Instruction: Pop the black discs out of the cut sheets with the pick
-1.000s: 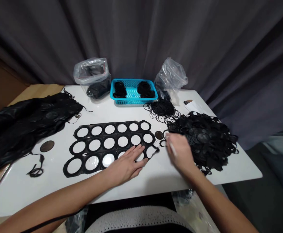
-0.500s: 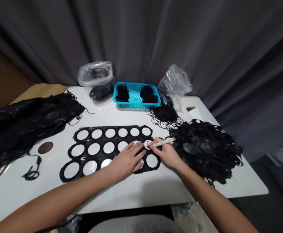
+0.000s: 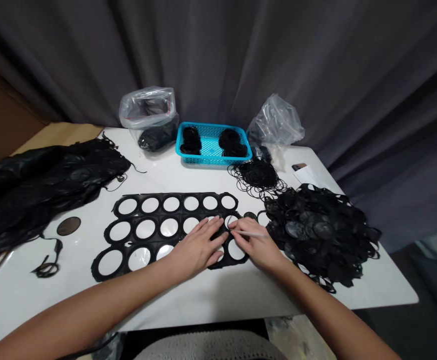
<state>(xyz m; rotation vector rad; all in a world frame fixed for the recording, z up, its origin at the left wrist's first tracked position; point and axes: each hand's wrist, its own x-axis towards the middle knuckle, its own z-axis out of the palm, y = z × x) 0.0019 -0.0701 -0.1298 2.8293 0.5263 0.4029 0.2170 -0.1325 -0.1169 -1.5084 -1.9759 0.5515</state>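
Note:
A black rubber-like sheet (image 3: 158,212) with rows of round holes lies flat on the white table, whose surface shows through the holes. My left hand (image 3: 198,247) rests on the sheet's right half, fingers stretched out, covering some of the holes. In my right hand (image 3: 258,245), a slim white pen-shaped tool (image 3: 250,233) is pinched between thumb and fingers. The fingertips of this hand are at a hole in the middle row, at the sheet's right end. A thin dark strand (image 3: 229,220) crosses that hole. The tool's tip is too small to make out.
Right of the sheet is a heap of black ring scraps (image 3: 319,230). Behind it lie thin black rings (image 3: 258,172). A blue basket (image 3: 213,159) with black rings stands at the back between clear plastic bags (image 3: 147,107). Black sheets (image 3: 53,185) pile up at left, near a dark disc (image 3: 68,226).
The tool in my right hand has tilted from slanting upward to lying almost level. My right hand has shifted slightly down. My left hand stays on the sheet.

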